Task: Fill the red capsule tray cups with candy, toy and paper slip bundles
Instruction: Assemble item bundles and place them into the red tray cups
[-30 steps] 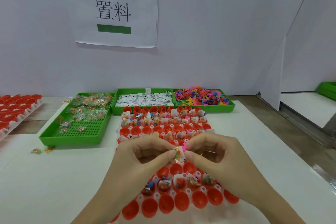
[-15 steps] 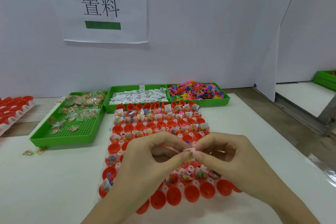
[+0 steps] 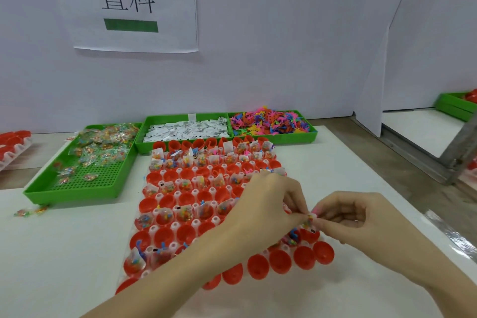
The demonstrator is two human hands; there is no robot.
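The red capsule tray [image 3: 165, 235] lies on the white table in front of me; many of its cups hold candy, toy and slip bundles, and the nearest row shows bare red cups. Both hands meet over the tray's right side. My left hand [image 3: 268, 212] and my right hand [image 3: 353, 217] pinch one small bundle [image 3: 309, 221] between thumbs and fingertips, just above a cup. Behind the tray stand three green trays: candy packets [image 3: 100, 147] at the left, white paper slips [image 3: 185, 130] in the middle, colourful toys [image 3: 268, 121] at the right.
Another tray of red cups [image 3: 13, 144] sits at the far left edge. A stray candy packet [image 3: 28, 211] lies on the table near the candy tray's corner. A white wall with a paper sign rises behind. At the right are a partition, a metal frame and green trays [image 3: 456, 106].
My view has swung left and closer, so the hands now sit over the tray's right side. The pinched bundle has come lower, close to a cup. Both hands keep their hold.
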